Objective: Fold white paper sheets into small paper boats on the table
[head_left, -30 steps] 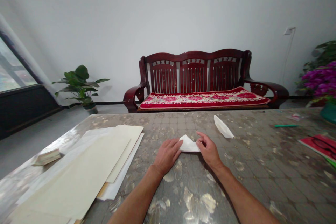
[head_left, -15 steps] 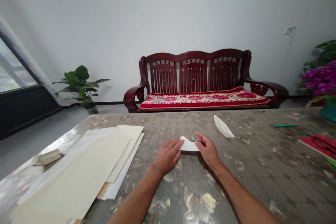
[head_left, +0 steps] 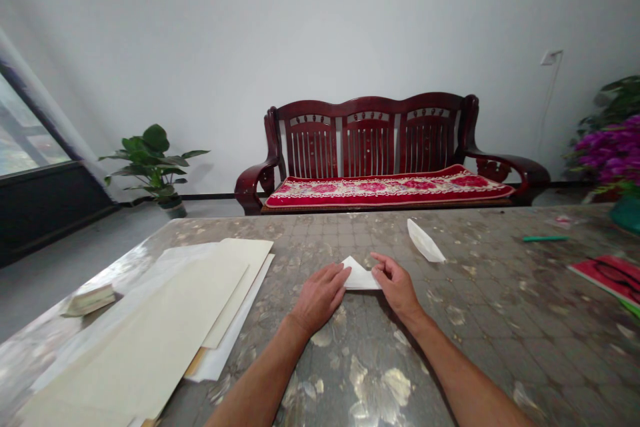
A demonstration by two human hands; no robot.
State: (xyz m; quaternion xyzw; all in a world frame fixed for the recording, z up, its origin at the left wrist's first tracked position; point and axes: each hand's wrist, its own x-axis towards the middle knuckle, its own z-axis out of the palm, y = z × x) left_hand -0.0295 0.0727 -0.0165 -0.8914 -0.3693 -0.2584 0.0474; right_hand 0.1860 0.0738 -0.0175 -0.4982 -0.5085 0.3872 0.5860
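A small folded piece of white paper (head_left: 361,279) lies on the table in front of me, with a pointed corner sticking up at its far left. My left hand (head_left: 323,293) presses on its left end, fingers together over the edge. At the right end, my right hand (head_left: 395,285) pinches the paper between thumb and fingers, with the index finger raised off it. Beyond my right hand, a separate white folded paper shape (head_left: 425,241), long and pointed, rests on the table.
Large cream sheets (head_left: 165,320) are stacked on the left of the patterned table (head_left: 500,320), beside a small paper bundle (head_left: 90,300). At right are a green pen (head_left: 545,238), a red book (head_left: 607,275) with glasses on it, and purple flowers (head_left: 610,150). A wooden bench (head_left: 367,140) stands behind.
The paper's raised corner stands slightly higher and wider between my hands. Both hands stay in nearly the same place.
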